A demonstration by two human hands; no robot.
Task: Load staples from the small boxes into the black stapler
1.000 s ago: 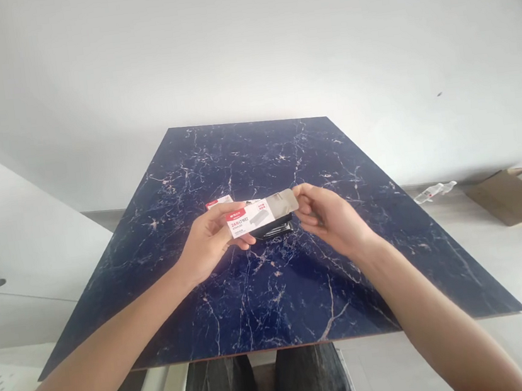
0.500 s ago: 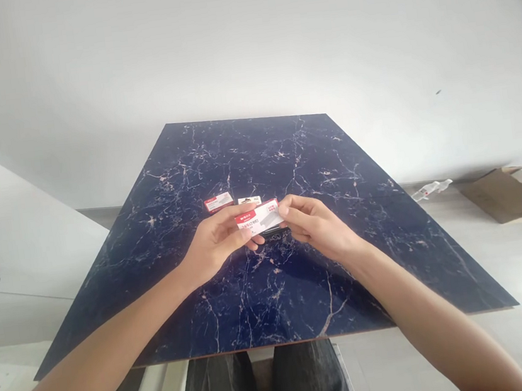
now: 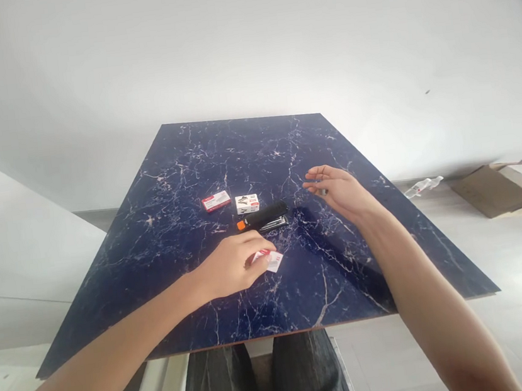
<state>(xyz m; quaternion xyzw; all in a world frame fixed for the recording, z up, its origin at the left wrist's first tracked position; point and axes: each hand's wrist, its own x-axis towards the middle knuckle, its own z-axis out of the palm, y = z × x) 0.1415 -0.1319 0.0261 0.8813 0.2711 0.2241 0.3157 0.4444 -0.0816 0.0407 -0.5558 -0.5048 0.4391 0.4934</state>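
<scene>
I've let go of the box with one hand: a second ago both hands were on it, its flap open at the right end, then folded in. Now only my left hand point(image 3: 238, 263) grasps the box point(image 3: 273, 261), thumb and fingers closed over its left part, and it has come to the near side of the stapler point(image 3: 266, 216). I can't tell whether it touches the tabletop point(image 3: 260, 151). The stapler, partly hidden behind it before, now lies in full view.

My right hand point(image 3: 339, 191) has drawn away to the right and far, well apart from the box. Its fingers are loosely curled above the tabletop; a small grey patch shows below them, too small to name, so I can't tell whether I'm holding something there.

The box's bare end points right and a little near. As far as I can judge with my fingers over it, its long axis runs from left and far to right and near, whereas it earlier sloped far at the right. The stapler tilts the other way: orange end left and near, parted end right and slightly far. Beyond it lie the white box point(image 3: 247, 203) and, farther left, the red box point(image 3: 216, 201).
</scene>
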